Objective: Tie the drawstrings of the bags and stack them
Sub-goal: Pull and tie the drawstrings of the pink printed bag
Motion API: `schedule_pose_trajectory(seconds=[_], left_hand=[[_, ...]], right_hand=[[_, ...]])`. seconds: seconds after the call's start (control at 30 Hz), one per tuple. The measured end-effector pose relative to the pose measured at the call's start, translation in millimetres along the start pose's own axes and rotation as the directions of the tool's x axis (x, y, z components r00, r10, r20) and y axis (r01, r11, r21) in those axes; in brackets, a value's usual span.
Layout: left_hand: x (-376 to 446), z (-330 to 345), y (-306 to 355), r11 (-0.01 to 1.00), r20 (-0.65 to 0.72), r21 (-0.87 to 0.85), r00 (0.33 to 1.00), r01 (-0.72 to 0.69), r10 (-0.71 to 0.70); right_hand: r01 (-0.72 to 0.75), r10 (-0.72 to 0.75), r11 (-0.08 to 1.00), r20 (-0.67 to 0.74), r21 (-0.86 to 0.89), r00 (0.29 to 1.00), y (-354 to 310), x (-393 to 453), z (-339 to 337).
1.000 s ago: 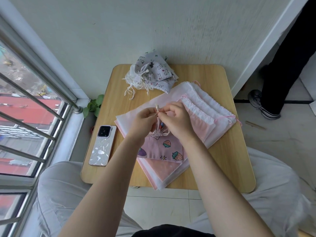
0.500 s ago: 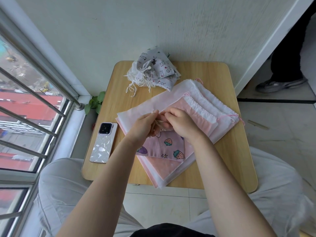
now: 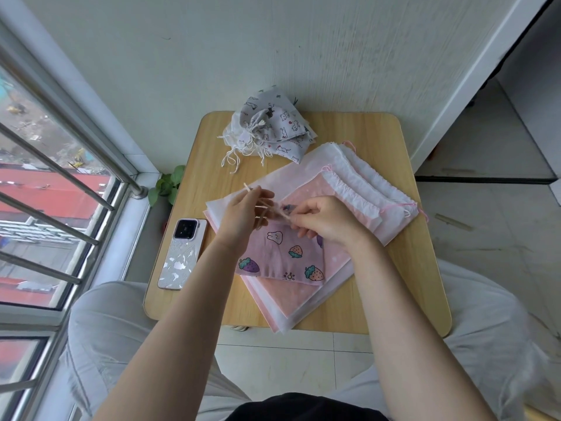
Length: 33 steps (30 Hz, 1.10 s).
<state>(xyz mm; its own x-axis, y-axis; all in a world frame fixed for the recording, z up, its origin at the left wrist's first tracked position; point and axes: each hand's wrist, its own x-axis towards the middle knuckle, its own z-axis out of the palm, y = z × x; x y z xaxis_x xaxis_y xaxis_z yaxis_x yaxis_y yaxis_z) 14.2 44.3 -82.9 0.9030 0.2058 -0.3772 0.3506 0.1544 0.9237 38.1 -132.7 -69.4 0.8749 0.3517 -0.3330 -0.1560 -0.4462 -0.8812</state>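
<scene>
Strawberry-print bag (image 3: 282, 256) lies atop the pink and white bag pile (image 3: 358, 189) at worktop (image 3: 403, 256) centre. Left hand (image 3: 243, 214) pinches its cream drawstring (image 3: 247, 188), raised. Right hand (image 3: 326, 220) grips the gathered bag mouth. Grey printed bags (image 3: 273, 129) sit at the far edge; phone (image 3: 182, 253) lies left.

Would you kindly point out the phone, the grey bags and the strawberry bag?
phone (image 3: 181, 253): head view, middle of its back.
grey bags (image 3: 274, 129): head view, printed cloth of the heap.
strawberry bag (image 3: 282, 253): head view, cloth below the hands.
</scene>
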Motion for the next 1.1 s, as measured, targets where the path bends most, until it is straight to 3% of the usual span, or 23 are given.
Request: schedule_pose_trajectory(seconds=[0.1,0.2,0.33,0.47,0.73,0.8,0.87,0.97,1.1], left_hand=[[-1.1,2.3,5.6,0.997,0.002,-0.073,0.999,-0.04,0.04],[-5.3,7.6,8.8,0.995,0.03,-0.081,0.998,-0.056,0.058],[-10.2,9.0,12.5,0.989,0.051,-0.134,0.997,-0.058,0.065],[-14.7,9.8,16.2,0.983,0.105,-0.172,0.99,-0.071,0.09],[-17.0,7.6,7.2,0.992,0.118,-0.121,0.992,-0.038,0.052],[-14.9,6.4,3.1,0.993,0.055,-0.119,0.998,-0.009,0.016],[-13.8,4.1,0.9,0.988,-0.039,-0.151,0.998,0.032,-0.038],[-10.8,-1.1,-0.7,0.982,-0.127,-0.178,0.989,0.059,-0.083],[-5.4,-1.9,-3.6,0.947,-0.108,-0.303,0.984,0.102,-0.14]], right_hand=[[0.053,-0.045,0.97,0.038,-0.237,0.998,-1.6,0.1,3.0],[0.104,-0.118,0.932,-0.021,-0.347,0.993,0.1,3.9,14.6],[0.206,-0.271,0.908,-0.137,-0.364,0.953,2.8,9.3,28.6],[0.162,-0.247,0.938,-0.263,-0.307,0.933,-2.0,6.2,40.2],[0.108,-0.165,0.953,-0.186,-0.284,0.969,4.6,5.9,46.9],[0.081,-0.109,0.982,-0.159,-0.172,0.981,7.7,6.2,43.8],[0.07,-0.065,0.995,-0.076,0.07,0.995,9.7,3.2,37.2],[0.002,-0.026,0.92,0.055,0.392,0.998,14.5,-2.3,27.6],[-0.015,0.029,0.798,-0.013,0.603,0.999,13.7,1.4,22.0]])
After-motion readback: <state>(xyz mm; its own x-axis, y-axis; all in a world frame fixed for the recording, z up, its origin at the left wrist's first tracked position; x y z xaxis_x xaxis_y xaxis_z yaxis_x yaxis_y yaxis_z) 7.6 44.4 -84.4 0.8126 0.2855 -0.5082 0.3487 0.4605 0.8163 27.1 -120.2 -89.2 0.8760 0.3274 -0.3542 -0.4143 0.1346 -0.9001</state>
